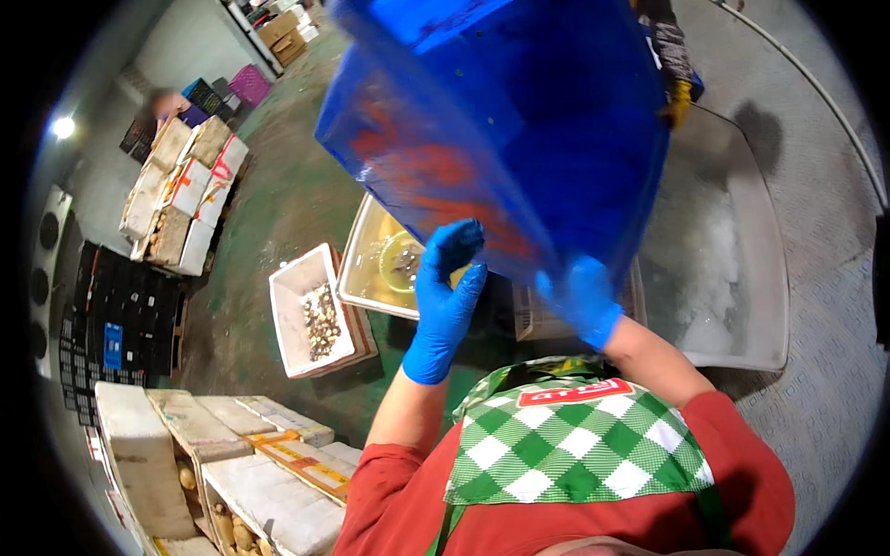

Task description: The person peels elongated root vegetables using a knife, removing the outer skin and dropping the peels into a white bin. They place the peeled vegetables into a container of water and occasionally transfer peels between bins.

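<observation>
A large blue plastic tub with red markings on its side is tilted up in front of me, its inside facing me. My right hand, in a blue glove and blurred, grips the tub's lower edge. My left hand, also blue-gloved, is raised beside the marked side with thumb and fingers apart and nothing between them. Behind the tub's lower edge stands a pale basin with yellowish liquid and a round green basket. A white foam box holding small shellfish sits left of the basin.
Another person's yellow-gloved hand is at the tub's far right side. A large tank with foamy water stands right. Stacked foam boxes are at left; more foam boxes stand lower left. A hose crosses the upper right.
</observation>
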Demonstrator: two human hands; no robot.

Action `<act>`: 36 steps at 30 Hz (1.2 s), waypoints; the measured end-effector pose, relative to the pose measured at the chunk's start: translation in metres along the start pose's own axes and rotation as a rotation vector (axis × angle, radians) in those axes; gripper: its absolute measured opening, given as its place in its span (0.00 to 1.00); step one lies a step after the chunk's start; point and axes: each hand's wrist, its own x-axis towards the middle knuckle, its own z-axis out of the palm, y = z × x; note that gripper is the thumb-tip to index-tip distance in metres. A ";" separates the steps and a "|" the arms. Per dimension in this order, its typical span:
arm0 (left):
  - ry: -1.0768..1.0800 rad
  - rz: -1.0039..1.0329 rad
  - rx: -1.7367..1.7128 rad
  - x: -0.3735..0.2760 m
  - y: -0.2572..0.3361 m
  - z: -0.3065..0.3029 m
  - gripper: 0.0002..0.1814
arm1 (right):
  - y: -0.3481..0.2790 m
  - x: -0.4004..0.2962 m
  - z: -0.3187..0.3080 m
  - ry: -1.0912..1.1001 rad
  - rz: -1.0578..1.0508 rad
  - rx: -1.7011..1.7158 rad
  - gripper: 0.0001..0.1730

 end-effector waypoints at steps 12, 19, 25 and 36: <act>0.361 -0.111 0.030 0.106 -0.067 -0.098 0.20 | -0.026 0.055 0.088 -0.005 -0.197 0.141 0.35; 0.424 -0.232 -0.020 0.138 -0.122 -0.191 0.18 | 0.106 -0.040 0.006 0.109 0.252 0.197 0.28; 0.342 -0.418 0.054 0.165 -0.178 -0.301 0.15 | 0.212 -0.207 -0.028 0.045 0.759 -0.245 0.30; 0.610 0.118 1.119 0.132 -0.173 -0.220 0.37 | 0.251 -0.248 0.011 0.053 0.978 0.343 0.25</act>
